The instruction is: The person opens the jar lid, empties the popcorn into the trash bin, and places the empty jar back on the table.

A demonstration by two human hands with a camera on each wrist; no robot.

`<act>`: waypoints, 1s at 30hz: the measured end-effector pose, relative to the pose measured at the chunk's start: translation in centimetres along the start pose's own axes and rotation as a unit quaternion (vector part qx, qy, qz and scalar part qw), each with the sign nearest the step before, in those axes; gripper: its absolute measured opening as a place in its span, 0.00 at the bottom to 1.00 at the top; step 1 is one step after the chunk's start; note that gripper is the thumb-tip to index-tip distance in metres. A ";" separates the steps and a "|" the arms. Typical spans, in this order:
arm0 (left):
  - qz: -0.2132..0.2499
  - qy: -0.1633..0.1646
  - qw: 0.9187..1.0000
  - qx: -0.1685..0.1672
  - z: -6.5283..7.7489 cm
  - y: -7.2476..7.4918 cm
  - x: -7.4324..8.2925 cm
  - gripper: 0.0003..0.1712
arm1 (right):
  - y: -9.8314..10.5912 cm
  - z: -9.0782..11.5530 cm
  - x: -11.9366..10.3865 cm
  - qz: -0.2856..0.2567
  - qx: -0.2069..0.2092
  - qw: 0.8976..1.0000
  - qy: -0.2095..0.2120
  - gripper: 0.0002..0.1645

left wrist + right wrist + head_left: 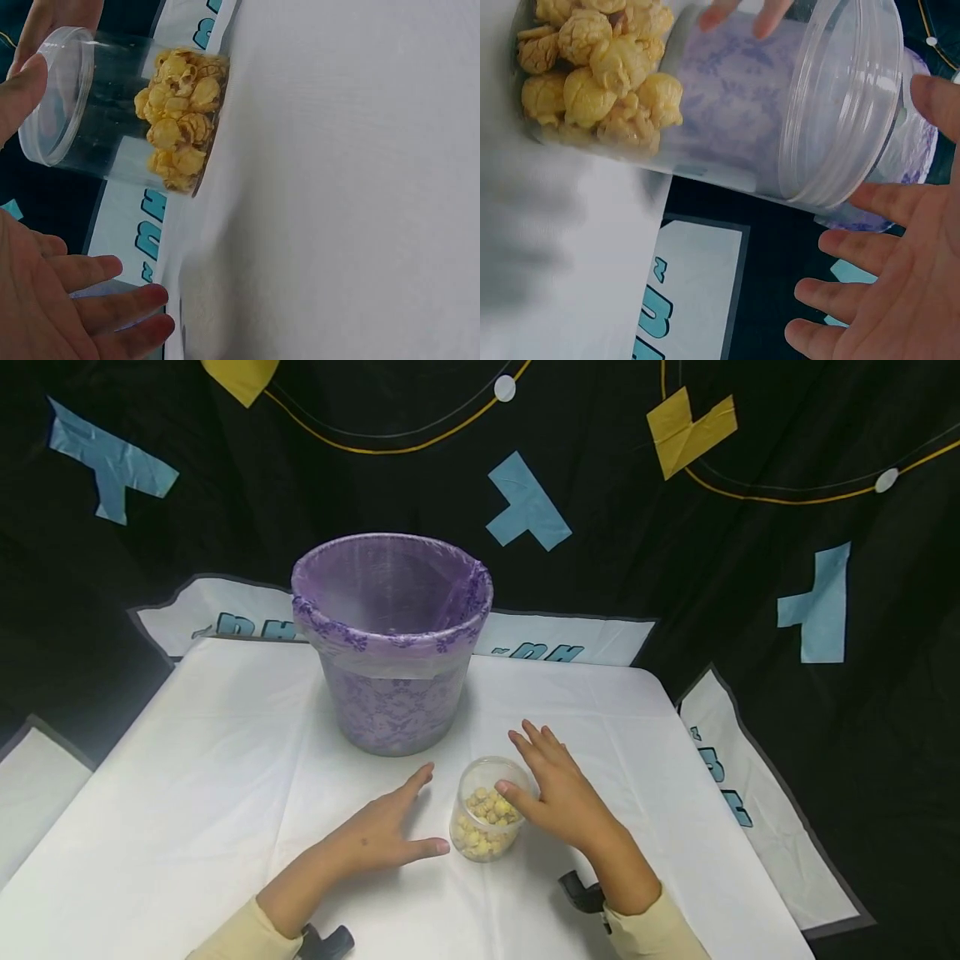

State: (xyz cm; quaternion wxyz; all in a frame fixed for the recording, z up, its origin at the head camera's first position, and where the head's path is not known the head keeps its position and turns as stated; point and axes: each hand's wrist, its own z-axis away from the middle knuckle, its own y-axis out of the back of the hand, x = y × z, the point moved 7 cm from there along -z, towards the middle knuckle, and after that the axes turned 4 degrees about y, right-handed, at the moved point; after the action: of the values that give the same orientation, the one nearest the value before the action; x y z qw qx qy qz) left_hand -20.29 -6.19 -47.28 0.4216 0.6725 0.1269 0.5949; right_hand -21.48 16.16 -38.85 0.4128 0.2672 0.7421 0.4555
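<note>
A clear round plastic jar (pixel 487 835) stands upright on the white-covered table, partly filled with yellow caramel popcorn (pixel 604 75). Whether a clear lid covers its mouth, I cannot tell. To its left is my left hand (pixel 378 831), fingers straight and thumb pointing at the jar's side; the palm is bare in the left wrist view. My right hand (pixel 562 789) hovers at the jar's upper right, fingers extended, its thumb over the rim in the head view. Both hands hold nothing. In the right wrist view the right fingers (pixel 840 300) are spread near the jar's top.
Behind the jar stands a purple patterned bin (pixel 397 693) lined with a thin plastic bag. White cloth covers the table (pixel 195 760). A black curtain (pixel 600 568) with blue and yellow tape pieces hangs behind. Black wrist mounts (pixel 327 943) show at both sleeves.
</note>
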 end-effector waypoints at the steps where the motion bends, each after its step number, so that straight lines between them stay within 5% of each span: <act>1: 0.002 -0.001 1.000 -0.001 -0.1 -0.1 0.1 0.64 | -0.1 0.0 -0.1 0.000 -0.003 1.000 0.001 0.45; 30: 0.061 -0.028 0.998 -0.016 -1.6 -2.5 1.7 0.65 | -2.0 0.3 -1.4 -0.013 -0.053 0.998 0.009 0.59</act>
State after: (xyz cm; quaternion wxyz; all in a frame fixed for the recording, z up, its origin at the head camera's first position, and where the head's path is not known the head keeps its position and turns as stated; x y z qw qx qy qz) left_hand -20.44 -2.80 -48.00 0.3982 0.6886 0.0644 0.6026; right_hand -20.54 14.36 -40.23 0.4262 0.2309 0.7237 0.4912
